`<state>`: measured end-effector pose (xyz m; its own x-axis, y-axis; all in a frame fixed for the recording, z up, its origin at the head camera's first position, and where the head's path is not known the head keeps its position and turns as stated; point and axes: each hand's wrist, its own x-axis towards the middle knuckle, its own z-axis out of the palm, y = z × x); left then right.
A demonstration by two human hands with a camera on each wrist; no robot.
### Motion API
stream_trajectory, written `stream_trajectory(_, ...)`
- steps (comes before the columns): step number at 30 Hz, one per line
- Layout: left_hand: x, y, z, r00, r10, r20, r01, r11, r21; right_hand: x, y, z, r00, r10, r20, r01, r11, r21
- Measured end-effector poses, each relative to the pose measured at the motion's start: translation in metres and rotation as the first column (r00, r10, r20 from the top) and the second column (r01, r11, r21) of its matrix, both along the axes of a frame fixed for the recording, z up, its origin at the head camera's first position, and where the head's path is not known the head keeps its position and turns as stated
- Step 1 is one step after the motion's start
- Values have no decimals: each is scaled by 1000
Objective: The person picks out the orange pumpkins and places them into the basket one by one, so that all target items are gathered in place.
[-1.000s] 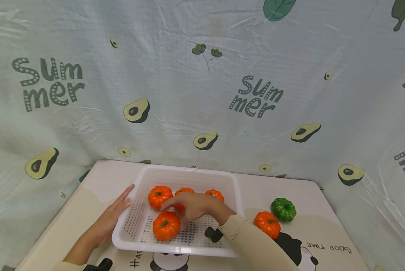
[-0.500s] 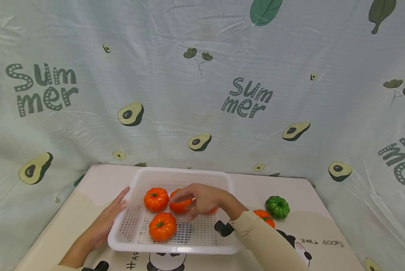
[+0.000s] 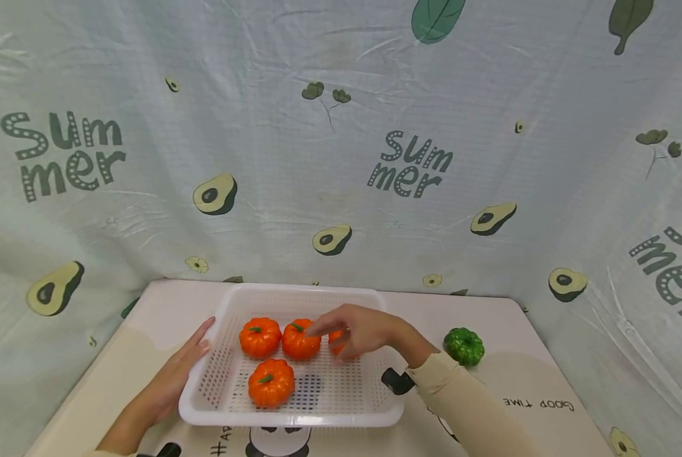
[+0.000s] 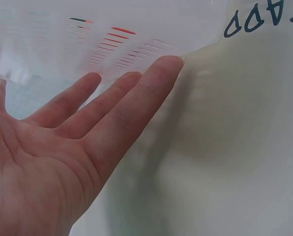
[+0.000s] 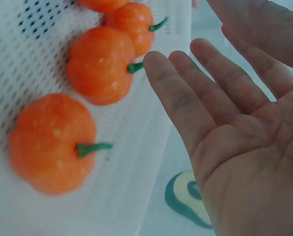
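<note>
Several small orange pumpkins with green stems lie in a white perforated plastic basket (image 3: pixel 295 419). In the head view, one pumpkin (image 3: pixel 260 337) is back left, another pumpkin (image 3: pixel 303 343) beside it, and a front pumpkin (image 3: pixel 271 383) nearer. My right hand (image 3: pixel 360 330) hovers over the basket's right part with fingers extended, holding nothing and partly covering a further pumpkin (image 3: pixel 336 343). The right wrist view shows its bare palm (image 5: pixel 254 157) beside the pumpkins. My left hand (image 3: pixel 175 374) lies along the basket's left side; in the left wrist view its straight fingers (image 4: pixel 146 88) reach the wall.
A green pumpkin (image 3: pixel 463 346) sits on the table (image 3: pixel 523 362) right of the basket. My right sleeve (image 3: pixel 460 406) passes in front of that side. A printed curtain (image 3: pixel 272 139) hangs behind the table.
My right hand has moved right and back from the front pumpkin, across the middle one. The orange pumpkin outside the basket is now hidden by my sleeve. The left hand stays at the basket.
</note>
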<state>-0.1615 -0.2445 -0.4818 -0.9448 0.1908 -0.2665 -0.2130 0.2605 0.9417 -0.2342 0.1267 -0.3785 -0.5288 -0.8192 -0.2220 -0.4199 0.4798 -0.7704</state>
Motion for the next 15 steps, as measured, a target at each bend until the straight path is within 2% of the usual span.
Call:
stream_trajectory(10,2,1,1,1000,9,10,-9,1000,-5,-4,26,4,999,-49,-15,49,999,-23)
stream_trajectory(15,2,2,1,1000,11,17,-11,1000,6,-5,38,5,999,-52,4,52,997,-52)
